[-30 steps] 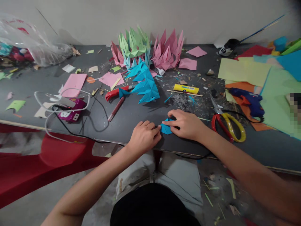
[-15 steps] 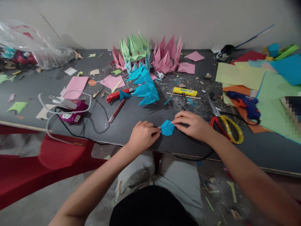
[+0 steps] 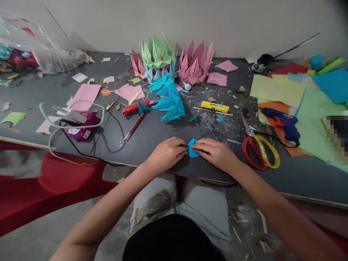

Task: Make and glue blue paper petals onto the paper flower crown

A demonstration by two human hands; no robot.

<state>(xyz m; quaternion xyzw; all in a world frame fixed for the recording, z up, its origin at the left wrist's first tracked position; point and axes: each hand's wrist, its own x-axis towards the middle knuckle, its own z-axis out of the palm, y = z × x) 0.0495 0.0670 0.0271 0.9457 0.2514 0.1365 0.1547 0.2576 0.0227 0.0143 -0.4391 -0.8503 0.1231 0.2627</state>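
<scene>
Blue folded paper lies between the two hands, at the table's near side. Left hand: fingers curled, pinching the paper's left edge. Right hand: fingers bunched, tips over the paper's right part; cannot tell if it grips. Table dark grey, littered with scraps. Farther out: spiky blue paper model, yellow tube. Right: scissors, glue gun. Far side: green paper model, pink one, pale wall. Near left: red chair. Versus half a second ago: paper shows narrower; right fingertips shifted left, from its right corner onto it.
</scene>
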